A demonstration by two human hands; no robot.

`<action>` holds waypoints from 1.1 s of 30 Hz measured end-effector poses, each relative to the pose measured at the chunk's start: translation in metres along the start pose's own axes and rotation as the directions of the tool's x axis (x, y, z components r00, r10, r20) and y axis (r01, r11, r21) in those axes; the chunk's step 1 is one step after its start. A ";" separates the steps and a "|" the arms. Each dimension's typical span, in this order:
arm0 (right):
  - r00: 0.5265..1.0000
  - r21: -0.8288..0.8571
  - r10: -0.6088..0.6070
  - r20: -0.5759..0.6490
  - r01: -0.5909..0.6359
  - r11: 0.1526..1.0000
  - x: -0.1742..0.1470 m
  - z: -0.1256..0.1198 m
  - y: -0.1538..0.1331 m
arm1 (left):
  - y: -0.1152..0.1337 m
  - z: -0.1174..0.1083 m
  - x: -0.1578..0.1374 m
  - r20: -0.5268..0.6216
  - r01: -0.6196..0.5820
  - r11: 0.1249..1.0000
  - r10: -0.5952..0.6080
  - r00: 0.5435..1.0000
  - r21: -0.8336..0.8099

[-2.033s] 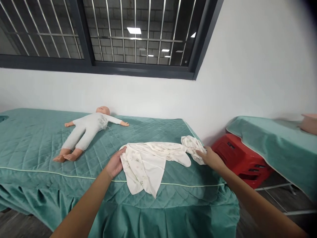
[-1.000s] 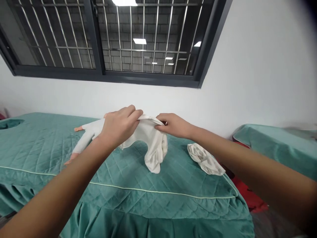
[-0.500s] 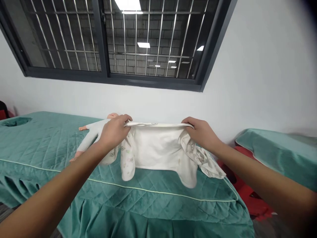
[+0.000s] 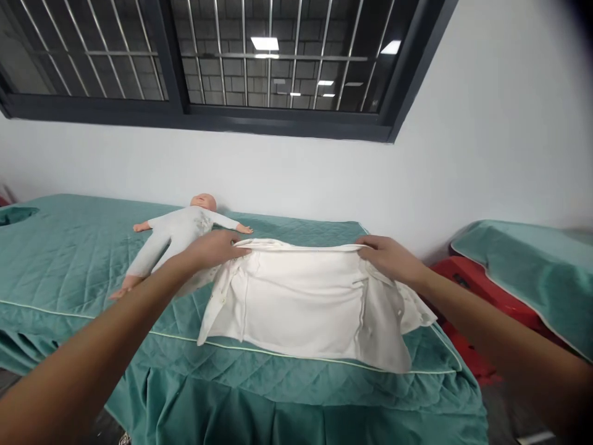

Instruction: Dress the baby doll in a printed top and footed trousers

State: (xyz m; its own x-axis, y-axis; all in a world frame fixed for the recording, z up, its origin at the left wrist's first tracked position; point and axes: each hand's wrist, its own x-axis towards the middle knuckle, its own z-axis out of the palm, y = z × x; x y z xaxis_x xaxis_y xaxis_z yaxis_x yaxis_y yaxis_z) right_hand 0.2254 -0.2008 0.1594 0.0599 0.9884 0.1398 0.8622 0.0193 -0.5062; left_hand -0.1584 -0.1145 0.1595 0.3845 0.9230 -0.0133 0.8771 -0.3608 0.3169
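A white baby garment [image 4: 301,303], probably a jacket or shirt, is stretched between my hands above the green quilted bed [image 4: 83,253]. My left hand [image 4: 217,248] pinches one end of its upper edge, and my right hand [image 4: 389,258] grips the other end. The white inner side faces me, with side panels hanging down at both ends and a little print showing near the left. Behind my left forearm lies a baby doll [image 4: 180,225] in a pale suit, face up on the bed, its lower part partly covered by my arm.
Behind the bed rises a white wall [image 4: 287,179] with a dark-framed, barred window [image 4: 287,127]. To the right stands something red [image 4: 500,296] under a green cover [image 4: 532,259]. The bed has a face hole [image 4: 18,214] at far left.
The garment has come down toward the bed's front edge, its side panels spreading outward. The view has tilted down and shifted, so more of the doll shows. Both hands keep their grip.
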 end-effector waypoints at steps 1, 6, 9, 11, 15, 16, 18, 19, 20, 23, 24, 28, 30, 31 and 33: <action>1.000 -0.086 -0.014 0.003 0.014 0.996 0.009 0.013 0.001 | 0.000 0.011 0.009 -0.043 0.046 0.993 -0.042 0.998 0.107; 0.995 -0.348 -0.099 -0.023 0.085 0.934 0.026 0.114 -0.028 | 0.023 0.097 0.023 -0.245 0.004 0.968 0.059 0.968 0.250; 0.972 -0.256 -0.234 0.032 0.234 0.938 0.018 0.178 -0.052 | 0.040 0.146 0.026 -0.122 -0.068 0.998 0.069 0.990 0.006; 0.989 -0.257 -0.150 0.004 0.146 0.955 0.016 0.206 -0.059 | 0.045 0.165 0.032 -0.120 -0.051 0.998 0.047 0.992 -0.024; 0.988 -0.358 0.022 -0.154 -0.077 0.931 0.024 0.223 -0.047 | 0.043 0.171 0.051 -0.163 0.058 0.998 -0.058 0.985 0.001; 0.983 -0.378 0.047 -0.178 -0.112 0.919 0.027 0.221 -0.042 | 0.042 0.169 0.055 -0.169 0.089 0.996 -0.087 0.982 0.003; 0.973 -0.411 0.078 -0.217 -0.163 0.897 0.031 0.216 -0.032 | 0.041 0.165 0.061 -0.193 0.135 0.991 -0.134 0.972 -0.005; 0.969 -0.423 0.081 -0.234 -0.176 0.889 0.033 0.213 -0.029 | 0.042 0.164 0.063 -0.211 0.149 0.989 -0.150 0.966 -0.017; 0.965 -0.432 0.076 -0.249 -0.182 0.884 0.034 0.210 -0.026 | 0.043 0.164 0.064 -0.233 0.155 0.987 -0.159 0.959 -0.033; 0.960 -0.429 0.058 -0.275 -0.176 0.886 0.039 0.206 -0.020 | 0.046 0.167 0.069 -0.269 0.118 0.988 -0.140 0.953 -0.098; 0.958 -0.421 0.056 -0.280 -0.176 0.890 0.042 0.205 -0.019 | 0.045 0.169 0.072 -0.268 0.101 0.988 -0.130 0.955 -0.118; 0.962 -0.408 0.020 -0.272 -0.134 0.903 0.057 0.203 -0.013 | 0.039 0.176 0.087 -0.247 0.099 0.987 -0.129 0.960 -0.130; 0.968 -0.405 0.005 -0.250 -0.109 0.908 0.067 0.202 -0.010 | 0.034 0.175 0.095 -0.249 0.099 0.989 -0.123 0.961 -0.108; 0.971 -0.403 0.001 -0.238 -0.100 0.910 0.072 0.202 -0.008 | 0.032 0.174 0.100 -0.249 0.093 0.991 -0.115 0.962 -0.098; 0.976 -0.400 -0.004 -0.217 -0.085 0.913 0.083 0.201 -0.005 | 0.029 0.171 0.108 -0.242 0.083 0.993 -0.101 0.965 -0.083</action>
State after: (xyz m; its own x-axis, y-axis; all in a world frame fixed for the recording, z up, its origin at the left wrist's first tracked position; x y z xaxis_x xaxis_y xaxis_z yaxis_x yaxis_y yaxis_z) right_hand 0.1249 -0.0882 0.0022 0.1639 0.9321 0.3230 0.9829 -0.1265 -0.1338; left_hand -0.0426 -0.0479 0.0052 0.2129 0.9594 0.1847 0.8790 -0.2706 0.3926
